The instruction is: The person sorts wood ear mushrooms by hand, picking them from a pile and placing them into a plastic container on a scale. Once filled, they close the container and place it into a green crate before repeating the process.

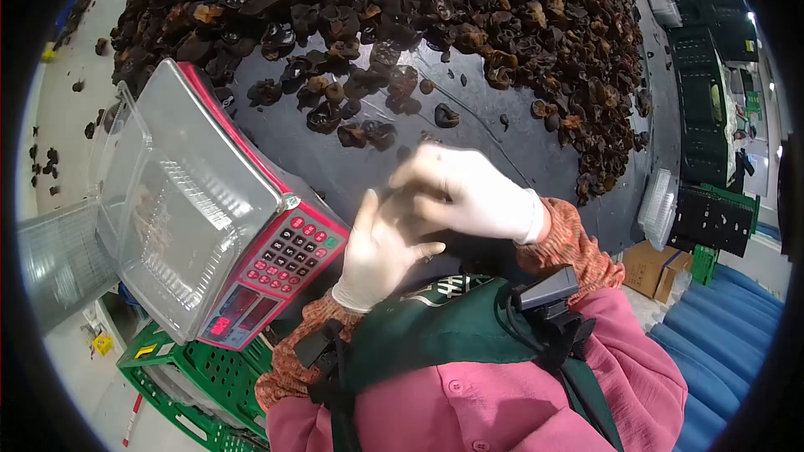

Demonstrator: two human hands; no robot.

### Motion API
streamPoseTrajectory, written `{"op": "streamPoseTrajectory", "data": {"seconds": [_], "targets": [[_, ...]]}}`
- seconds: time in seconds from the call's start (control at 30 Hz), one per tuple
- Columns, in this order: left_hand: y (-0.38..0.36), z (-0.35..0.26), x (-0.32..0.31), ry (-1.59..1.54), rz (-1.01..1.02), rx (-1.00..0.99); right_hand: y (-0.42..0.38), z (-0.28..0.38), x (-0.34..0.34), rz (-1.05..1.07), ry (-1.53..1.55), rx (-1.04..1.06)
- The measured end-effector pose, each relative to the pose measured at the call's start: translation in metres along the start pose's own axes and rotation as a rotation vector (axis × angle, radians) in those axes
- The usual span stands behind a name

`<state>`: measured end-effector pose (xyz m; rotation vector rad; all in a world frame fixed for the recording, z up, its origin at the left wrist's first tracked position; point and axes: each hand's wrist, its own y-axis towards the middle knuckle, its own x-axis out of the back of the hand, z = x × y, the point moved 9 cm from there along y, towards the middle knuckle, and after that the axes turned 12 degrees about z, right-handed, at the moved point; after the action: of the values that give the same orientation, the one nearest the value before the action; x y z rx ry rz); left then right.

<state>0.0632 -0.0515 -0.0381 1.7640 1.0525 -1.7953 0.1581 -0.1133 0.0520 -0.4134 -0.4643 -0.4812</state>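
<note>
My left hand [375, 253], in a white glove, is in front of my chest beside the scale, its palm turned up and thumb and fingers apart. Just over its fingers is my right hand [471, 190], also gloved, with fingers bent and drawn together; whatever they may hold is hidden. Past my hands, a few dark wood ear mushrooms [367, 134] lie loose on the dark grey tabletop [502, 130]. To the left stands a red and silver digital scale [289, 255] with a clear plastic clamshell box [172, 226] lying open on its pan.
A large heap of wood ear mushrooms [377, 0] covers the far side of the table. Stacked clear boxes [63, 264] stand at the left and more clear trays [657, 209] at the right edge. Green crates [188, 377] sit below the scale; a cardboard box [657, 272] is at lower right.
</note>
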Motion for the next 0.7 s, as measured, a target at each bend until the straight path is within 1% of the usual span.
{"op": "streamPoseTrajectory", "data": {"seconds": [0.03,0.07,0.1,0.17,0.2,0.23,0.3,0.4,0.5,0.53,0.57,0.63,0.67,0.7], "targets": [[0.000,-0.002,-0.012,-0.057,0.005,-0.061,-0.005,0.015,-0.005,0.089,0.022,0.027],[-0.001,-0.006,-0.026,0.039,0.005,-0.096,-0.007,0.025,-0.006,0.131,-0.048,0.022],[0.006,-0.020,-0.006,0.087,-0.034,-0.060,0.010,0.012,0.005,0.020,-0.001,0.028],[-0.001,-0.005,0.018,0.070,-0.131,0.035,0.015,-0.004,0.021,-0.126,0.127,-0.045],[-0.004,0.000,0.012,0.025,-0.099,0.024,0.019,-0.002,0.033,-0.331,-0.136,0.055],[-0.007,0.002,0.013,0.047,-0.113,0.044,0.026,-0.004,0.036,-0.401,-0.258,-0.036],[-0.008,0.001,0.010,0.122,-0.117,0.069,0.048,-0.019,0.020,-0.363,-0.586,-0.164],[-0.009,0.000,0.007,0.198,-0.131,0.088,0.052,-0.035,0.014,-0.368,-0.605,-0.202],[-0.007,0.008,0.012,0.125,-0.104,0.120,0.031,-0.024,0.020,-0.295,-0.274,-0.106],[-0.004,0.008,0.010,0.035,-0.053,0.091,0.025,-0.016,0.019,-0.193,-0.208,-0.064],[-0.002,0.008,0.007,-0.056,-0.001,0.065,0.021,-0.009,0.011,-0.005,-0.148,-0.050],[0.002,0.002,-0.002,-0.175,0.081,-0.007,0.018,0.011,0.006,0.168,-0.103,0.081],[0.002,0.005,0.004,-0.169,0.051,0.014,0.023,0.012,0.014,0.128,-0.009,0.031],[0.000,0.009,0.010,-0.163,0.021,0.033,0.029,0.007,0.021,-0.023,-0.112,0.052]]}}
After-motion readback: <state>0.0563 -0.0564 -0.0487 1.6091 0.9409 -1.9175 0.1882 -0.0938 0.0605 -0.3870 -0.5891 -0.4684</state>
